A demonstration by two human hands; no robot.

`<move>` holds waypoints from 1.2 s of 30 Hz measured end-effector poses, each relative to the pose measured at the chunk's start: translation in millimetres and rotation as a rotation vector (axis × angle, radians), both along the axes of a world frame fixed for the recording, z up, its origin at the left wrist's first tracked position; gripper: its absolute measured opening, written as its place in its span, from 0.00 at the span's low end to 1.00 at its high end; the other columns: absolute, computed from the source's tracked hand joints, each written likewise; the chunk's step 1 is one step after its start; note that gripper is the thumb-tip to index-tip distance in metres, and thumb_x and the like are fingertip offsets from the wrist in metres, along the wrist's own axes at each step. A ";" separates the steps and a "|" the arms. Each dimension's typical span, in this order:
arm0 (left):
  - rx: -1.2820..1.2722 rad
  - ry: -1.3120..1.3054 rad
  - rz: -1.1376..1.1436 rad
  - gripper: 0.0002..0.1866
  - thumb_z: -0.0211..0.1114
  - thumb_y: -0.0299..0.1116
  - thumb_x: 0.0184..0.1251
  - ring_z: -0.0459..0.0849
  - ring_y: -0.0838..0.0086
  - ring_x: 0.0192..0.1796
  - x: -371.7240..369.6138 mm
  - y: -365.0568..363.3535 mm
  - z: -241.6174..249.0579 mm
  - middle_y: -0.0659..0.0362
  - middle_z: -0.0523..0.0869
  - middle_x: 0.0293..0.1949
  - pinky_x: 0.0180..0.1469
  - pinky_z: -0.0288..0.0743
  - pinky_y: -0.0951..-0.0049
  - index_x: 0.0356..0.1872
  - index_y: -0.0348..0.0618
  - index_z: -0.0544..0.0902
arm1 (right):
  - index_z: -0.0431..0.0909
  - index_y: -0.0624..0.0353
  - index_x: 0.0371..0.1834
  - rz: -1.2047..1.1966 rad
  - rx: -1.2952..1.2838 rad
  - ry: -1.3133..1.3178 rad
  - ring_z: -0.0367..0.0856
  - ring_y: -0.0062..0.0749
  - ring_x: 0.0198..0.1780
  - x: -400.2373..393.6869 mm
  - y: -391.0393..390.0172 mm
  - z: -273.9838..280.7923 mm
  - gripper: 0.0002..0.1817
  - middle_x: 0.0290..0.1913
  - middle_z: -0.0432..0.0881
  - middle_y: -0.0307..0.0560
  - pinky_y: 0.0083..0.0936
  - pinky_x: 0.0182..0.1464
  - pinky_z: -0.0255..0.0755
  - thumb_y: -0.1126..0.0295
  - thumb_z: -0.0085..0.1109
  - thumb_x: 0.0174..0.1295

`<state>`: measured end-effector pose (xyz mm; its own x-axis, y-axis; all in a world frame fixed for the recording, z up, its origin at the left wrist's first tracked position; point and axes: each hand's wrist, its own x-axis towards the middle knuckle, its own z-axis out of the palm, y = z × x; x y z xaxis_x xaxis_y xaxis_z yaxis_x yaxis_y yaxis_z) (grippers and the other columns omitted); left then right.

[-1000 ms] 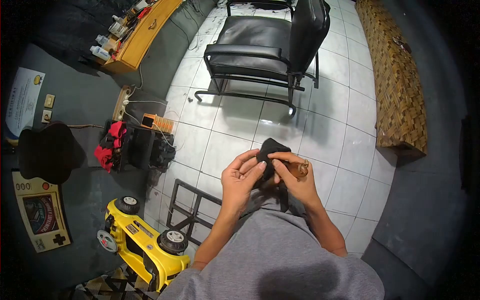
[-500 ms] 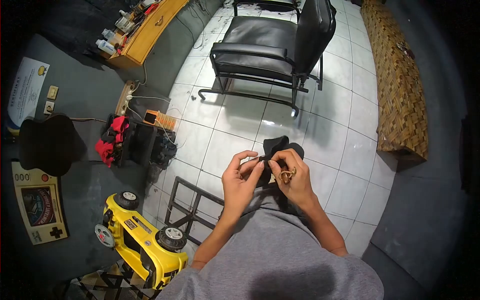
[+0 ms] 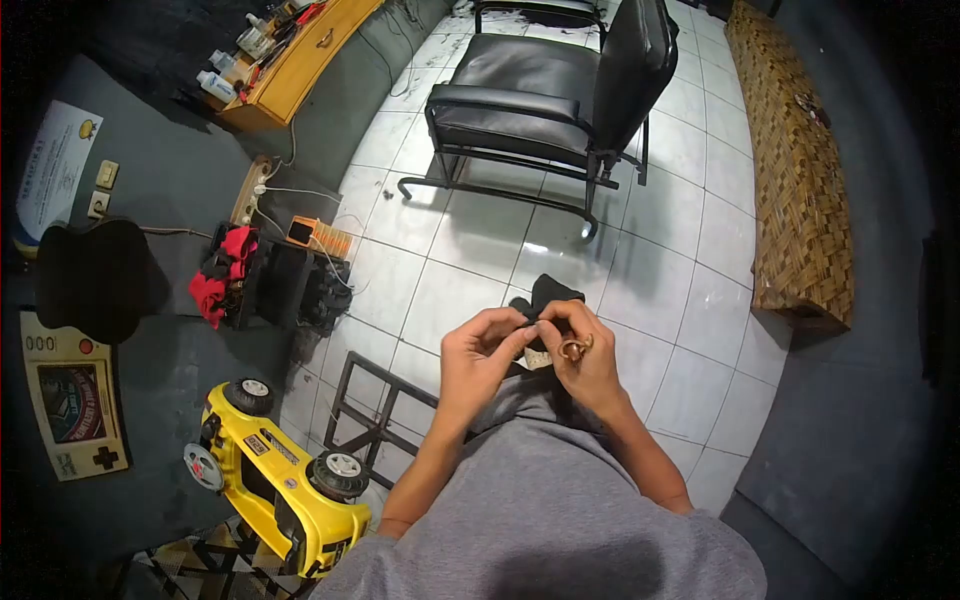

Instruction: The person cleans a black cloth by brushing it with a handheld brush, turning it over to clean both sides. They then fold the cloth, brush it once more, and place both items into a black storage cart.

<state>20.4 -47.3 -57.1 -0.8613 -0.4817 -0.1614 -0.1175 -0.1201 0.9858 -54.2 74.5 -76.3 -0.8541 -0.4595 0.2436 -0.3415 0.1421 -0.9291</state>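
Observation:
My left hand (image 3: 475,360) and my right hand (image 3: 590,360) meet in front of my waist, thumbs and forefingers pinched close together. Between and beyond the fingertips shows a black piece that looks like soft cloth (image 3: 556,292); its exact kind and far edges are hard to make out. Both hands seem to grip it. Gold-coloured loops (image 3: 575,349), like scissor handles, rest against my right hand's curled fingers. Below the fingertips a small beige patch (image 3: 536,358) shows, partly hidden.
A black padded chair (image 3: 525,95) stands ahead on white tiles. At left lie a yellow toy car (image 3: 290,480), a black metal frame (image 3: 375,415) and an orange box (image 3: 320,237). A wooden counter (image 3: 300,70) holds bottles. A woven bench (image 3: 795,180) runs along the right.
My hands have drawn closer together, their fingertips now meeting. The black piece's visible outline has changed, with a smaller dark part now showing left of it. The view has shifted slightly.

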 end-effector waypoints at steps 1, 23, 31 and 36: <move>0.003 0.001 0.006 0.09 0.66 0.18 0.57 0.82 0.82 0.36 0.9 -4.2 2.9 0.59 0.84 0.33 0.40 0.75 0.85 0.39 0.33 0.79 | 0.74 0.65 0.35 0.096 -0.025 -0.024 0.75 0.31 0.25 -3.5 0.4 -2.2 0.08 0.31 0.76 0.47 0.24 0.27 0.69 0.74 0.62 0.56; -0.634 0.224 0.704 0.06 0.57 0.16 0.63 0.80 0.75 0.46 48.7 -108.2 15.4 0.54 0.82 0.41 0.52 0.71 0.77 0.39 0.34 0.75 | 0.79 0.61 0.44 0.661 0.525 -0.087 0.81 0.49 0.39 -36.5 33.1 -40.9 0.16 0.37 0.82 0.53 0.34 0.43 0.74 0.76 0.60 0.49; -0.753 0.138 0.605 0.07 0.57 0.15 0.62 0.81 0.76 0.44 59.1 -108.5 6.4 0.55 0.83 0.39 0.49 0.73 0.78 0.39 0.35 0.76 | 0.80 0.62 0.32 0.126 0.186 0.363 0.76 0.24 0.27 -63.7 41.6 -35.7 0.11 0.39 0.76 0.43 0.23 0.26 0.70 0.81 0.69 0.43; -0.863 0.096 0.604 0.09 0.57 0.12 0.57 0.83 0.73 0.41 55.6 -105.7 -1.4 0.54 0.84 0.37 0.46 0.75 0.76 0.36 0.35 0.76 | 0.81 0.58 0.30 -0.026 0.174 0.668 0.70 0.23 0.24 -88.4 43.2 -13.1 0.14 0.37 0.74 0.42 0.22 0.24 0.67 0.80 0.73 0.38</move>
<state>76.0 -153.1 -58.5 -0.4311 -0.7536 0.4963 -0.1888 0.6132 0.7670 -142.6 117.7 -89.4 -0.5581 -0.5205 0.6461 -0.8270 0.2860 -0.4840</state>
